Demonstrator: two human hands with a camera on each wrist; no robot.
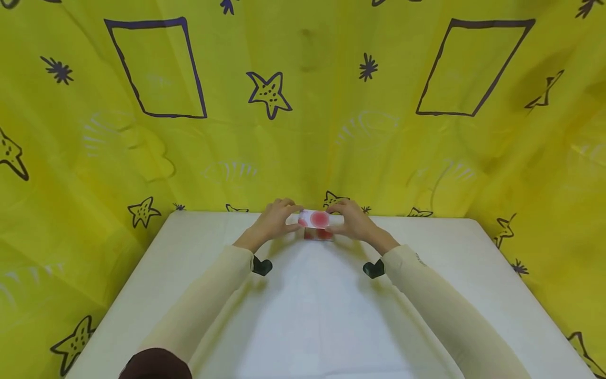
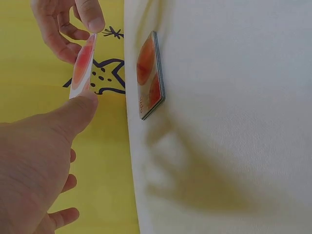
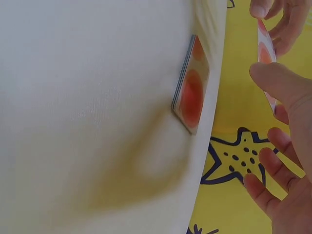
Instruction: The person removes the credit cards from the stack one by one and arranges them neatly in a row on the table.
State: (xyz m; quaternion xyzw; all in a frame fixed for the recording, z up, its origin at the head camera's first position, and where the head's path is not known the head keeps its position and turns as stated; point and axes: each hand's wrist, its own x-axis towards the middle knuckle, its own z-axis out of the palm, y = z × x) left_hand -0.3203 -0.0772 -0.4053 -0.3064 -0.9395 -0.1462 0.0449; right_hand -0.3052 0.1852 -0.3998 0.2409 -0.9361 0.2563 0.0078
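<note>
A white tabletop (image 1: pixel 322 321) with a lightly grained surface fills the lower middle of the head view, its rounded far corners sitting at ten and two o'clock. At twelve o'clock, just inside the far edge, a thin stack of cards (image 1: pixel 318 235) lies flat on it, the top one printed with red-orange rounds and the layered edges showing in both wrist views. Soft brownish shadows (image 2: pixel 200 185) fall across the white, one running from eleven toward eight o'clock, another from one toward four.
</note>
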